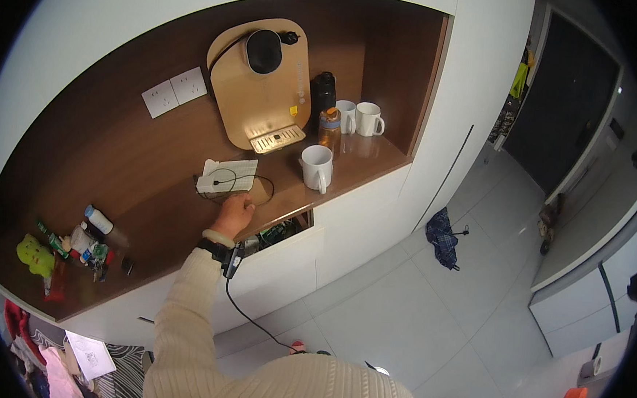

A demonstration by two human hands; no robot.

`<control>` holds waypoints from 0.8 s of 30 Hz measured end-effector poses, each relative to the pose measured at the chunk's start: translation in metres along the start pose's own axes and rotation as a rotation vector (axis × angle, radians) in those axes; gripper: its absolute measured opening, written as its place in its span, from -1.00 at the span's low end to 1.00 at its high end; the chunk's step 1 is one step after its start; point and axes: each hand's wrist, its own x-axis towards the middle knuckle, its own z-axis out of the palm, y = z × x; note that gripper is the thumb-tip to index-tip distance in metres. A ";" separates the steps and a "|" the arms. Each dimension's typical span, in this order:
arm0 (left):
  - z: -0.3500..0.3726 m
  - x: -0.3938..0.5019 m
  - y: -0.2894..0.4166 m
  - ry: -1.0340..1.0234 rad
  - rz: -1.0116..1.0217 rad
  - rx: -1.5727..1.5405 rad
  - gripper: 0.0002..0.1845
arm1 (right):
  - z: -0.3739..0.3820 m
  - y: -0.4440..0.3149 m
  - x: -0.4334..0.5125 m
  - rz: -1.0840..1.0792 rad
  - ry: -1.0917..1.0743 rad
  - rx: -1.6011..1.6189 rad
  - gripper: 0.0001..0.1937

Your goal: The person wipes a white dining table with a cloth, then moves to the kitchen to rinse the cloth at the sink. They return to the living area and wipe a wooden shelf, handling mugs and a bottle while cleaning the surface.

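Note:
My left hand [234,214] reaches over the front edge of the brown shelf, its fingers curled beside a thin black cable [272,185]; whether they grip it is hidden. The cable loops over a white power adapter [207,184] and a sheet of paper [244,168] that bears writing. To the right of the hand, a white mug [317,169] stands upright near the edge, its handle facing the front. Below the hand, a drawer [289,234] stands pulled out, with dark and green things inside. My right hand is out of view.
A gold drinks machine [262,91] stands at the back, near an amber bottle [330,131], a black bottle [324,92] and two white mugs [368,120]. Small items and a green plush toy [36,255] lie at the left. A folded umbrella [443,239] lies on the floor.

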 end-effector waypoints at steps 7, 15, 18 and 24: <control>0.014 0.047 -0.009 -0.072 0.036 0.063 -0.61 | -0.018 -0.068 0.011 0.022 0.017 0.028 -0.43; 0.028 0.067 -0.008 -0.121 -0.117 0.522 -0.77 | -0.025 -0.093 0.015 0.046 0.016 0.026 -0.43; 0.030 0.073 -0.013 -0.115 -0.076 0.553 -0.80 | -0.026 -0.097 0.015 0.053 0.017 0.026 -0.43; 0.017 0.084 -0.020 -0.079 -0.112 0.446 -0.81 | -0.021 -0.102 0.011 0.069 0.017 0.035 -0.43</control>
